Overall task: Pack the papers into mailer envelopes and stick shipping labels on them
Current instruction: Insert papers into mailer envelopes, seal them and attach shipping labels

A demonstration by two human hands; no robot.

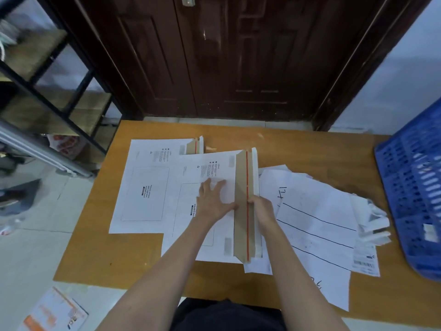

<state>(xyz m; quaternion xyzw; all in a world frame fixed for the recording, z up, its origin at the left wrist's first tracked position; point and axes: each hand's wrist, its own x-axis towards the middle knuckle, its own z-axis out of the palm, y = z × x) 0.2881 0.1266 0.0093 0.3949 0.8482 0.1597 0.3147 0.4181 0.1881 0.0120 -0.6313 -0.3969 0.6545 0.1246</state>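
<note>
A white mailer envelope (191,240) lies in the middle of the wooden table (119,259). Its brown flap (242,225) with a red strip stands up along the right edge. My left hand (212,199) presses flat on the envelope, fingers spread. My right hand (261,211) grips the flap from its right side. A second white mailer (145,185) lies flat to the left, partly under the first. Loose white papers (317,232) with drawn lines spread to the right. Shipping labels (366,259) and peeled backing strips (374,223) lie at the papers' right edge.
A blue plastic crate (415,187) leans at the table's right end. A dark wooden door (226,56) stands behind the table. A black metal shelf (47,87) is at the left. An orange and white packet (55,311) lies on the tiled floor at bottom left.
</note>
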